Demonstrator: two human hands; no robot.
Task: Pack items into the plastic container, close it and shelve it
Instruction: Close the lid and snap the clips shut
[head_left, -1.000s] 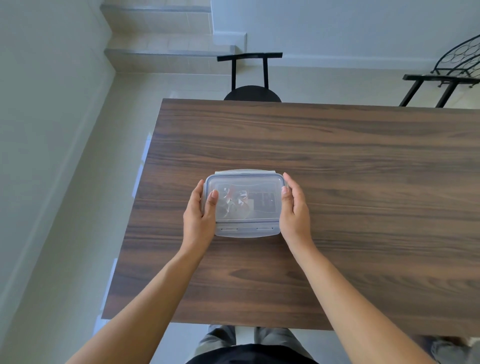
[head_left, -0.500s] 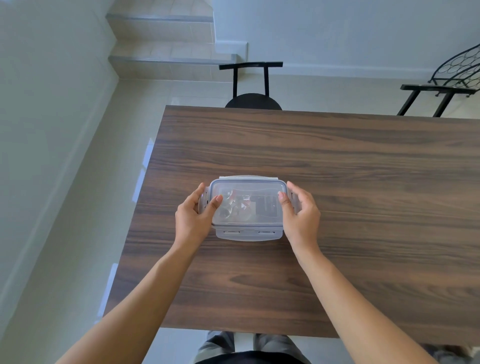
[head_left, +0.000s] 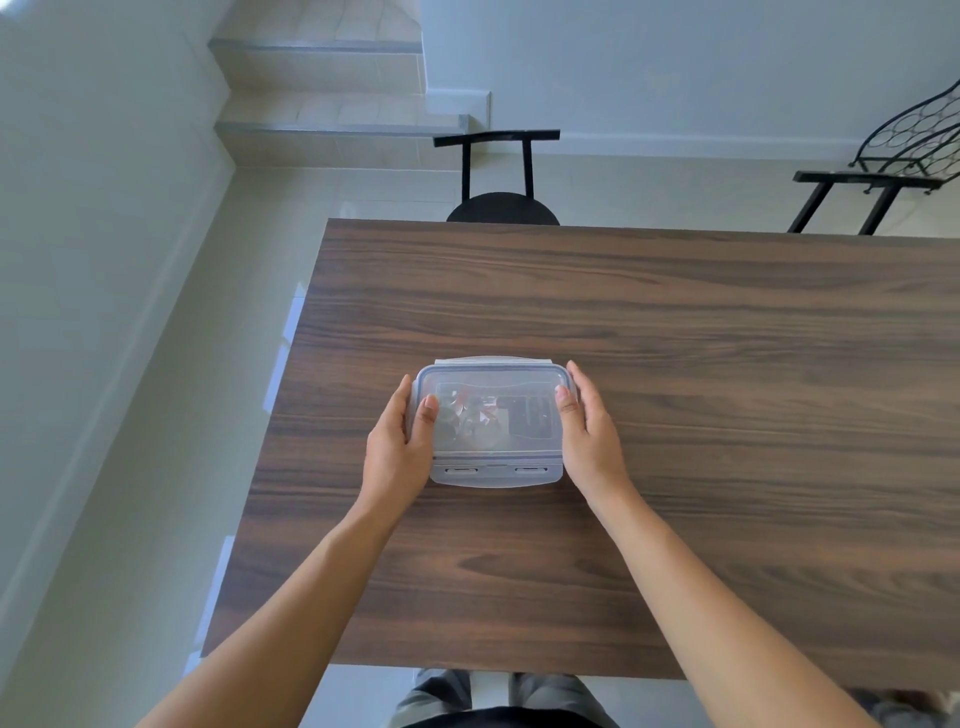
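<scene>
A clear plastic container (head_left: 493, 415) with its lid on rests on the dark wooden table (head_left: 675, 338), near the left side. Small items show through the lid, some red and clear on the left and a dark one on the right. The front flap with two slots lies flat toward me. My left hand (head_left: 400, 447) presses the container's left end, thumb on the lid. My right hand (head_left: 592, 436) holds the right end the same way.
A black chair (head_left: 501, 202) stands tucked at the table's far edge. Another black chair and a metal rack (head_left: 893, 171) stand at the far right. Steps (head_left: 322, 119) rise at the back left. The table's left edge drops to a pale floor.
Both hands have pressed back in against the container's two ends after spreading slightly half a second ago. The container has stayed where it was on the table.
</scene>
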